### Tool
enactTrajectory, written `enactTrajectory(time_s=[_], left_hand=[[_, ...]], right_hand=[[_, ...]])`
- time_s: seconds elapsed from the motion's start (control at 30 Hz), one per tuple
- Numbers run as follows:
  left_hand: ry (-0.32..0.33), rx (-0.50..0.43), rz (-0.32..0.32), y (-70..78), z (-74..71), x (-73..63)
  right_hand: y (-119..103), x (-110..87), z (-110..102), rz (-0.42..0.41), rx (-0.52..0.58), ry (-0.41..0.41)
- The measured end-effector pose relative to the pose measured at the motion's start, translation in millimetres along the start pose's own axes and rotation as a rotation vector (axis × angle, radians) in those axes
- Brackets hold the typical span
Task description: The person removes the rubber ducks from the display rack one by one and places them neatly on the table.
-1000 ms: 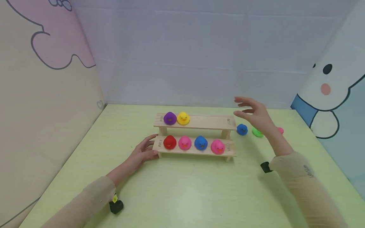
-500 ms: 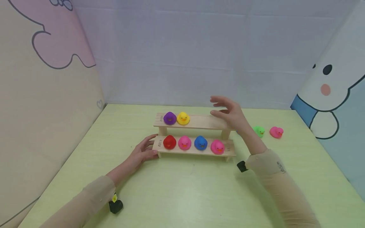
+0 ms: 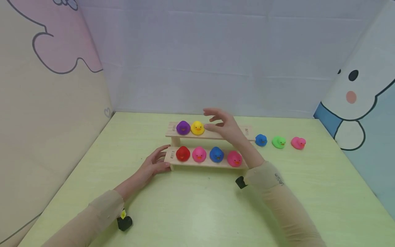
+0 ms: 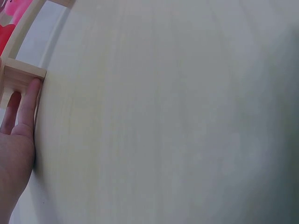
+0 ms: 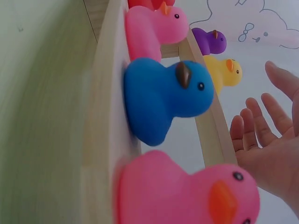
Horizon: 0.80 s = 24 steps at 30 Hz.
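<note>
A two-tier wooden shelf (image 3: 224,135) stands on the table in the head view. Its upper tier carries a purple duck (image 3: 183,128) and a yellow duck (image 3: 197,128). Along the lower tier sit a red duck (image 3: 183,154), a pink duck (image 3: 199,154), a blue duck (image 3: 216,154) and another pink duck (image 3: 234,159). My left hand (image 3: 155,163) holds the lower tier's left end, thumb at the front leg and fingers behind. Over the upper tier, my right hand (image 3: 226,127) has its fingers spread and relaxed, nothing in them, the thumb tip right beside the yellow duck.
Right of the shelf, a blue duck (image 3: 261,140), a green duck (image 3: 279,142) and a pink duck (image 3: 298,143) sit in a row on the pale green table (image 3: 197,206). A white cloth (image 3: 185,68) hangs behind, with printed panels at both sides.
My right hand has travelled left, from above the loose ducks to beside the yellow duck, uncovering the green and pink ducks on the table. The left hand stays on the shelf's end.
</note>
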<state>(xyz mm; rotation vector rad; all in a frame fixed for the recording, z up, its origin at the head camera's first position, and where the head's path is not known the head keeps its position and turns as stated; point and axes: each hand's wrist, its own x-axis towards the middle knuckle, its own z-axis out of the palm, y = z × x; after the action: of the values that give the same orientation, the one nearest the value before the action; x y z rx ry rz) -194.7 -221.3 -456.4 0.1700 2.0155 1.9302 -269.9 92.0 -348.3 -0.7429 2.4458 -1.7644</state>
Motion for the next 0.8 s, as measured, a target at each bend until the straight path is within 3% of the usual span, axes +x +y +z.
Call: enactTrajectory(time_s=[0.2,0.37,0.57,0.8], left_hand=[[-0.001,-0.001,0.003,-0.8,-1.9,2.1],[-0.006,0.006,0.007,-0.8,-1.8,2.3],[-0.002,0.009,0.003,-0.6,-0.7,0.7],[-0.003,0.010,0.011,-0.2,0.3,-0.2]], right_hand=[[0.7,5.3,13.7,0.020,0.011,-0.051],[1.6,7.3,19.9,0.058,-0.052,-0.090],[5.2,7.2,22.0,0.078,-0.113,-0.084],[4.9,4.9,20.6,0.067,-0.087,-0.085]])
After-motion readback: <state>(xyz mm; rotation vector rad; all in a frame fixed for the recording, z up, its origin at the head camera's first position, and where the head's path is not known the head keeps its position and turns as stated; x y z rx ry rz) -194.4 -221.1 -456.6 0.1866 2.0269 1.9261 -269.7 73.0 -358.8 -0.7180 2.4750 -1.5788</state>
